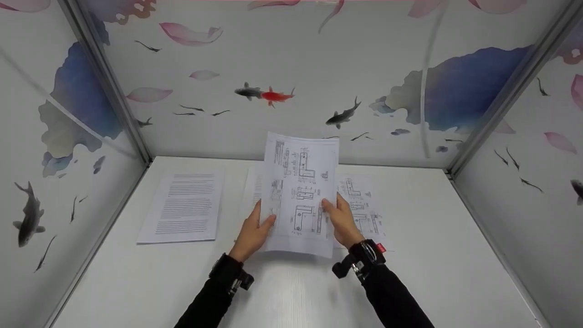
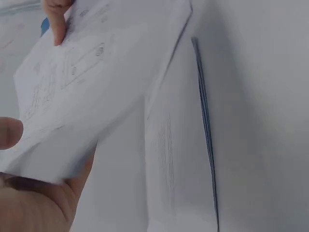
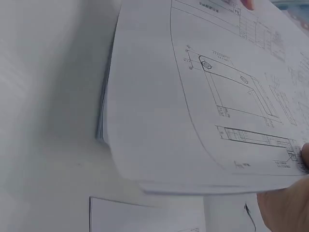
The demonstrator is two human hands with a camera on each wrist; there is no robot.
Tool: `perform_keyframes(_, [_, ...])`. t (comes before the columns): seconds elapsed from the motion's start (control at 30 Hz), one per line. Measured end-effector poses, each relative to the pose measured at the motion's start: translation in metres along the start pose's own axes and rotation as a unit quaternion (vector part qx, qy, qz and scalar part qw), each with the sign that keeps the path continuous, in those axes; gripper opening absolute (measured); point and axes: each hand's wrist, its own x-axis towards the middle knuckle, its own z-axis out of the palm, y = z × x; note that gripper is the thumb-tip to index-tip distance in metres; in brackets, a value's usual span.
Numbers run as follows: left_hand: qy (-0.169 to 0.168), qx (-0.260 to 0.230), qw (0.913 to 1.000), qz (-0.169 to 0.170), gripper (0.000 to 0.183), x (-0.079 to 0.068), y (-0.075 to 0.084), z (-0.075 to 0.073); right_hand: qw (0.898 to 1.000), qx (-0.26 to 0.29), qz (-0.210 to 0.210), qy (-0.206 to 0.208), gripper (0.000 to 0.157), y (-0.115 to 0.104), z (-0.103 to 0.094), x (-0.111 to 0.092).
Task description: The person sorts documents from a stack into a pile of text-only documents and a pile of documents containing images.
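Both hands hold up a small bundle of paper sheets (image 1: 300, 196) printed with technical drawings, tilted above the table. My left hand (image 1: 253, 232) grips the left edge, its thumb on the printed face and fingers behind. On the opposite edge my right hand (image 1: 344, 221) grips in the same way. Seen from the right wrist, the drawing sheets (image 3: 149, 96) bow along their lower edge, where more than one layer shows. Behind them on the table lie a text page (image 1: 251, 187), mostly covered, and another drawing sheet (image 1: 364, 205), partly covered.
At the left of the white table (image 1: 432, 255) lies a stack of text pages (image 1: 186, 209). Printed panels (image 1: 296, 59) wall in the back and both sides, with metal posts (image 1: 116, 86) at the corners.
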Motion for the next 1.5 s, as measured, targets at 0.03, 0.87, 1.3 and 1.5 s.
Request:
perform_keyframes(0.03, [-0.001, 0.035, 0.9994, -0.001, 0.056, -0.001, -0.001, 0.001, 1.000, 0.011, 0.004, 0.008, 0.037, 0.000, -0.002, 0.001])
perform_keyframes(0.87, [-0.179, -0.163, 0.9503, -0.196, 0.053, 0.001, -0.009, 0.017, 0.994, 0.013, 0.107, 0.026, 0.041, 0.008, -0.052, 0.001])
perform_keyframes(1.3, [-0.126, -0.294, 0.9180, -0.235, 0.052, 0.011, -0.017, 0.038, 0.984, -0.163, 0.067, 0.006, 0.071, 0.018, -0.085, -0.007])
perform_keyframes(1.5, [-0.104, -0.290, 0.9206, -0.240, 0.056, 0.020, -0.009, 0.053, 0.982, -0.172, 0.070, -0.030, 0.063, 0.023, -0.105, -0.016])
